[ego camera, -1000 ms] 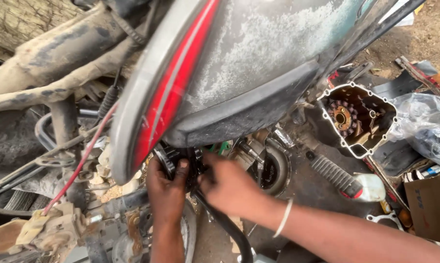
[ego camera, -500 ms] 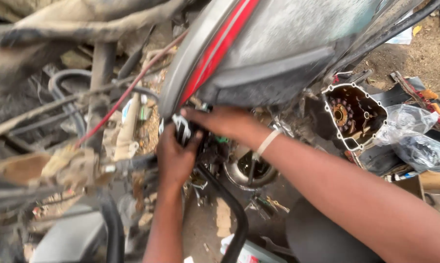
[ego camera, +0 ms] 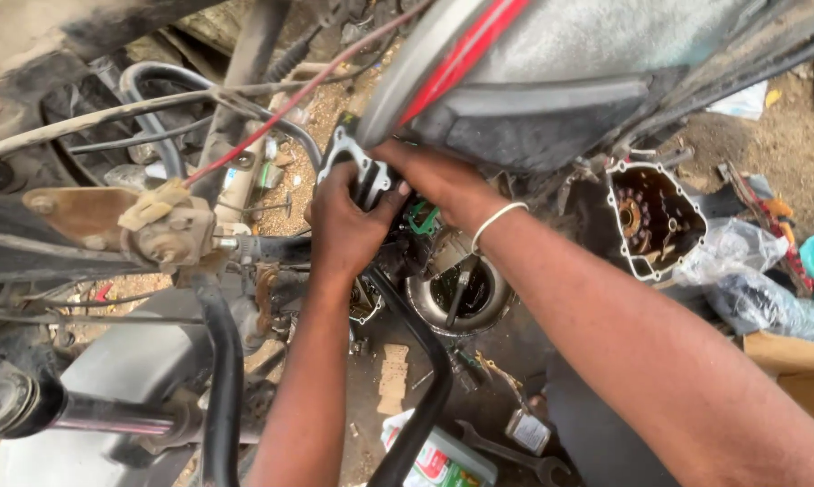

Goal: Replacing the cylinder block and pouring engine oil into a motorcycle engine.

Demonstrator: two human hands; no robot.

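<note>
there, gasket [ego camera: 351, 155] pinched between fingers [ego camera: 380, 200].

The fuel tank [ego camera: 551, 63] overhangs closely from above, and the red cable [ego camera: 271, 117] with black hoses [ego camera: 163, 81] crowds the left. A black frame tube [ego camera: 425, 397] crosses just below. Open room lies lower right, toward the opened engine case [ego camera: 655, 221].

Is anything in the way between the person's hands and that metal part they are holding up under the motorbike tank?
Nothing visible is in the way. The left hand already grips the flat grey metal part with round holes, and the right hand touches it from the other side. The grey and red motorbike tank hangs close above both hands.
</note>
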